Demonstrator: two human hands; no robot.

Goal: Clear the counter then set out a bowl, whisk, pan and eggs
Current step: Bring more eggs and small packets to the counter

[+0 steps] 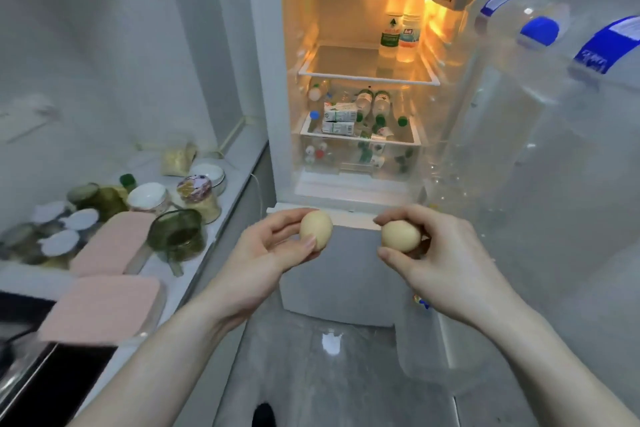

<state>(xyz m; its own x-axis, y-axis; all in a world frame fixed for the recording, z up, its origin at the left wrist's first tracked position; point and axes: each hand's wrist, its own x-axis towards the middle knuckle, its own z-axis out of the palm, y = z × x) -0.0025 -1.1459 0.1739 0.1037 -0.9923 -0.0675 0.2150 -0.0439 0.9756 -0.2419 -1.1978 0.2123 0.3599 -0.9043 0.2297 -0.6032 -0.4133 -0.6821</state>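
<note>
I stand before an open fridge (270,87). My left hand (263,260) pinches a pale brown egg (317,227) between thumb and fingers. My right hand (446,260) grips a second egg (401,235) the same way. Both eggs hang in the air at about the height of the fridge's lower sill, a hand's width apart. The white counter (239,173) runs along the left, beside the fridge. No bowl, whisk or pan is plainly in view.
On the counter stand several jars (199,196), a green glass cup (178,234), two pink-lidded boxes (104,308) and a dark cooktop (52,381). The fridge door (571,184) is swung open at right with water bottles (540,31). Grey floor lies below.
</note>
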